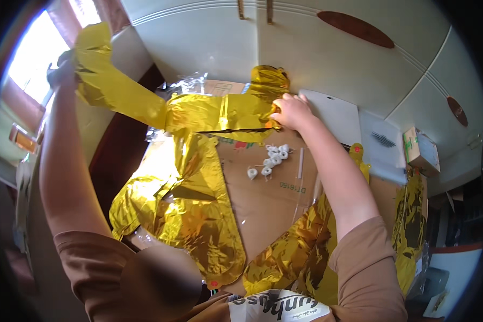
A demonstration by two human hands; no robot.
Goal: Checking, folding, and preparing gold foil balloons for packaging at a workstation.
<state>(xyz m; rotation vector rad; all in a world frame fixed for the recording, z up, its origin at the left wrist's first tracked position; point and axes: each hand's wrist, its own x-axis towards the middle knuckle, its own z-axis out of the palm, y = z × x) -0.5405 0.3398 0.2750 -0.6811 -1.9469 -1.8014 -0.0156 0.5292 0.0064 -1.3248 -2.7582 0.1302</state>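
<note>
A flat gold foil balloon (220, 112) stretches between my hands above a cardboard surface. My left hand (63, 70), raised at the far left by the bright window, is closed on one end; its fingers are partly hidden by the foil and glare. Lower down on the right, my right hand (294, 111) pinches the balloon near its other end, where a folded flap stands up. More gold foil (190, 198) lies slack in front of me on the left, joined or overlapping, I cannot tell which. Several small white ribbon rolls (273, 157) sit on the cardboard (257, 204).
Another gold foil balloon (300, 241) lies at the near right, and a further gold foil piece (409, 225) hangs at the right edge. A clear straw (301, 162) rests by my right forearm. A small box (421, 150) stands at the right. White cabinet doors (306, 48) close off the back.
</note>
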